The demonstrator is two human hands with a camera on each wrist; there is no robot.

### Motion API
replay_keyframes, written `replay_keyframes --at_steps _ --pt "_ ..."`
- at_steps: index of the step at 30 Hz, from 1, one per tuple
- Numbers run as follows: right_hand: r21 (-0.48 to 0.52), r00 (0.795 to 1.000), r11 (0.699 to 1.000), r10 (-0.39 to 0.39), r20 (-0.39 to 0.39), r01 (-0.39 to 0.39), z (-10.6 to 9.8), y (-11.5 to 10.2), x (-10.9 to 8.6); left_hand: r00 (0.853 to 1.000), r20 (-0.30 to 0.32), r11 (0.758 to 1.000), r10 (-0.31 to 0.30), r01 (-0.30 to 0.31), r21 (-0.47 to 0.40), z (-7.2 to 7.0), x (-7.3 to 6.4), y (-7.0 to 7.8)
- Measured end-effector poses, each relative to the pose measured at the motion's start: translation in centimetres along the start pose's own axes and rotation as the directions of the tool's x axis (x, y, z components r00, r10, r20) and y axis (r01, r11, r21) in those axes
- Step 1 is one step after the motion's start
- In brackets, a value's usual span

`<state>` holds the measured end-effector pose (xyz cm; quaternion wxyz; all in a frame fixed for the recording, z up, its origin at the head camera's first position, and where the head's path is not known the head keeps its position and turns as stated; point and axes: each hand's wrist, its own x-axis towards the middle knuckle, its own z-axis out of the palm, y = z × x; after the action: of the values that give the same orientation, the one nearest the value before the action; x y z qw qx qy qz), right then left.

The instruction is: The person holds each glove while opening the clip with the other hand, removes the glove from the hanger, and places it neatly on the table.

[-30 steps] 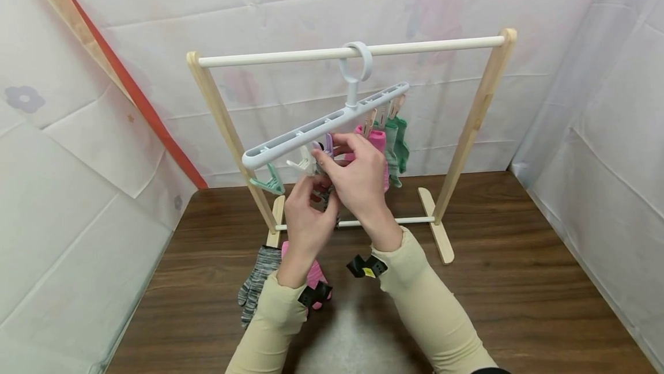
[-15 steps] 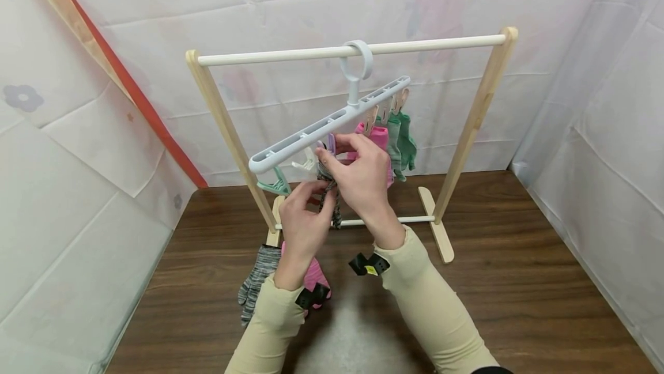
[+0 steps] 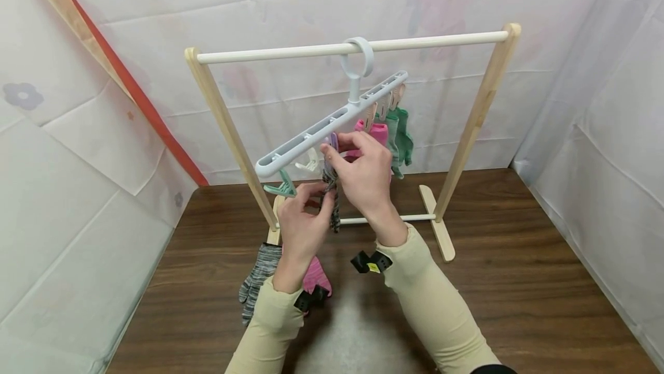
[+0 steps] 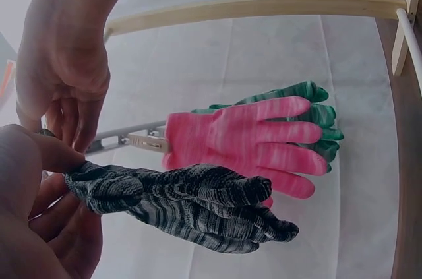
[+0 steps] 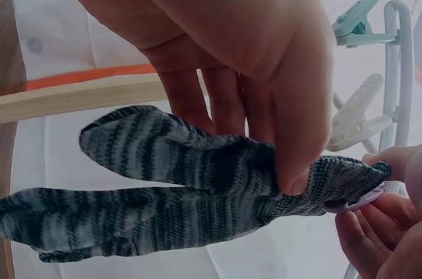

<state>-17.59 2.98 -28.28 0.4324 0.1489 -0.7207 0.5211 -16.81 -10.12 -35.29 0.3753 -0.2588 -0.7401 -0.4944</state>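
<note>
A black-and-grey striped knit glove (image 4: 191, 206) hangs fingers-down at the hanger in the middle of the head view. My right hand (image 3: 365, 173) pinches a purple clothespin (image 5: 364, 200) at the glove's cuff, under the pale blue hanger bar (image 3: 301, 143). Just below, my left hand (image 3: 302, 218) holds the glove between thumb and fingers. To the left on the same bar, a white clothespin (image 3: 309, 162) and a mint green clothespin (image 3: 282, 185) hold nothing. Farther back on it, a pink glove (image 4: 231, 137) and green gloves (image 3: 403, 138) hang from beige clothespins.
The hanger's ring hooks over the white rail (image 3: 441, 41) of a wooden rack (image 3: 479, 109). Another grey striped glove (image 3: 261, 276) and a pink glove (image 3: 316, 278) lie on the brown wooden table (image 3: 519, 282), beside my left forearm. Pale sheets enclose the back and sides.
The hanger bar has swung a little, its near end shifting right and down. Both hands have moved slightly right with it. More of the striped glove shows between them.
</note>
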Motion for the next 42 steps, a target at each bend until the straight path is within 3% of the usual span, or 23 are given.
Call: replay_keyframes --at_steps 12,18,21,24,28,30,32,34,38,40,42 --pt "-0.001 1.000 1.000 0.006 0.005 -0.006 -0.2 0.0 -0.1 0.999 0.028 0.999 -0.032 0.033 -0.021 -0.5 -1.5 -0.8" --pt "0.020 0.999 0.999 0.037 0.011 -0.037 -0.3 -0.2 -0.2 0.994 0.062 0.993 -0.094 0.098 -0.058 -1.1 -2.5 -1.5" --pt "0.018 0.999 0.999 0.048 0.022 -0.049 -0.4 -0.3 -0.3 0.981 0.108 0.983 -0.160 0.167 -0.069 -1.4 -3.0 -1.9" --pt "0.016 0.998 0.998 0.058 0.038 -0.058 -0.4 -0.5 -0.3 0.953 0.169 0.961 -0.250 0.265 -0.073 -1.8 -3.6 -2.1" --pt "0.019 0.996 0.997 0.070 0.053 -0.072 -0.4 -0.7 -0.4 0.892 0.250 0.909 -0.375 0.408 -0.090 -2.3 -4.5 -2.5" --pt "0.018 0.996 0.997 0.078 0.053 -0.079 -0.4 -0.8 -0.4 0.855 0.293 0.877 -0.428 0.471 -0.092 -2.4 -5.0 -2.9" --pt "0.017 0.995 0.997 0.081 0.051 -0.082 -0.5 -0.9 -0.5 0.809 0.337 0.839 -0.483 0.538 -0.089 -2.5 -5.7 -3.2" --pt "0.017 0.995 0.996 0.082 0.051 -0.083 -0.5 -1.0 -0.6 0.746 0.385 0.780 -0.544 0.618 -0.095 -2.6 -6.4 -3.7" --pt "0.016 0.996 0.997 0.078 0.052 -0.079 -0.5 -1.1 -0.7 0.604 0.465 0.633 -0.648 0.766 -0.112 -2.9 -7.5 -4.5" --pt "0.016 0.996 0.997 0.076 0.053 -0.077 -0.6 -1.2 -0.7 0.546 0.499 0.573 -0.673 0.811 -0.116 -2.9 -8.1 -5.1" --pt "0.015 0.996 0.997 0.070 0.054 -0.071 -0.6 -1.2 -0.8 0.505 0.523 0.537 -0.686 0.837 -0.103 -2.8 -8.6 -5.7"
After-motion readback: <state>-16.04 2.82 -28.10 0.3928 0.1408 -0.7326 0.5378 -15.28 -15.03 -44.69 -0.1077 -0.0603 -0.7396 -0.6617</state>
